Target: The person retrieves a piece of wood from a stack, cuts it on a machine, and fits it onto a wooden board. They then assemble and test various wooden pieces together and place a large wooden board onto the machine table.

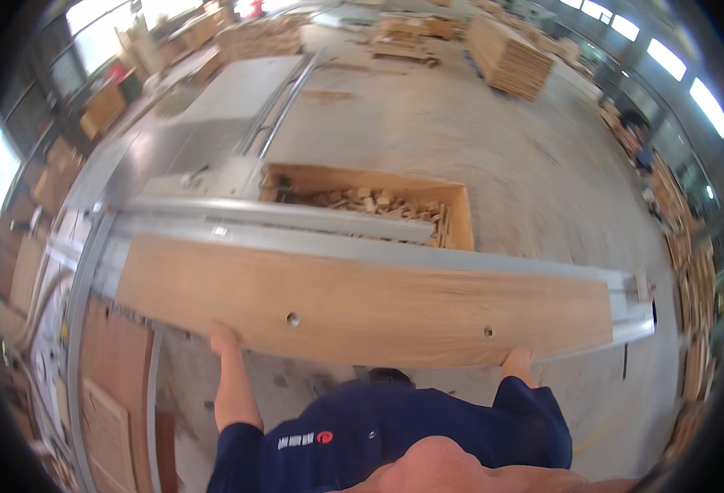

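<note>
A long light-brown wooden board [378, 300] lies flat across a grey metal saw table [631, 324]. Two round holes pierce the board towards its near side. My left hand [224, 335] grips the board's near edge, left of the left hole. At the right part of the same edge, my right hand [519, 360] holds on too. The fingers of both hands are partly hidden at the edge. Along the board's far side runs a metal fence [296, 215], with a small block [643, 286] at the table's right end.
Beyond the fence stands an open wooden bin [467, 205] of offcuts. A long metal bed with a rail [284, 115] stretches away at the far left. Reddish-brown panels [119, 361] stand at lower left. Stacked boards [510, 62] sit farther back, with more timber along the right wall.
</note>
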`<state>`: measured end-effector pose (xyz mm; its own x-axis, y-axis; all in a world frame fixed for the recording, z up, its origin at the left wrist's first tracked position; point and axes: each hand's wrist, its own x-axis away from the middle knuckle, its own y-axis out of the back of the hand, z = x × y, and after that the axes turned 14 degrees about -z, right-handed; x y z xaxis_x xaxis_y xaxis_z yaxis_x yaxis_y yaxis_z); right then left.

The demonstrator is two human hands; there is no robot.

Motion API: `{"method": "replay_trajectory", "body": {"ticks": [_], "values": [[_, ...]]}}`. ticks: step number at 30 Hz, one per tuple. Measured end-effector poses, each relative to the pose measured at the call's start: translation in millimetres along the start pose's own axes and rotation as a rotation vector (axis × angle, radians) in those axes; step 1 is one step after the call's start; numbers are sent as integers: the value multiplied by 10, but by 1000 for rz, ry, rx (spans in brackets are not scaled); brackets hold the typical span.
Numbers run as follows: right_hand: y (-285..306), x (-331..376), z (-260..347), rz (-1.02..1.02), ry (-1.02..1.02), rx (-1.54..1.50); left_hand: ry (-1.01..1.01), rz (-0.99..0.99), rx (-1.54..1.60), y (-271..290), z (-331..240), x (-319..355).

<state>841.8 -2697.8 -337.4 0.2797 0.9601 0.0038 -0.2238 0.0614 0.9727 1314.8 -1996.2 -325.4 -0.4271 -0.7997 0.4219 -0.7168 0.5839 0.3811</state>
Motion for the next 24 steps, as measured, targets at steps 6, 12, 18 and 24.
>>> {"method": "replay_trajectory", "body": {"ticks": [6, 12, 18, 24], "values": [[-51, -263, -414, 17, 707, 543, -348, -135, -673, -726, 51, -188], [-108, -530, -126, -40, 656, 610, -251, -187, -499, -252, 309, 100], [-118, -737, -48, -72, 629, 591, -255, -170, -476, -163, 417, 460], [-127, -986, -52, -83, 613, 580, -237, -182, -419, -166, 516, 907]]}}
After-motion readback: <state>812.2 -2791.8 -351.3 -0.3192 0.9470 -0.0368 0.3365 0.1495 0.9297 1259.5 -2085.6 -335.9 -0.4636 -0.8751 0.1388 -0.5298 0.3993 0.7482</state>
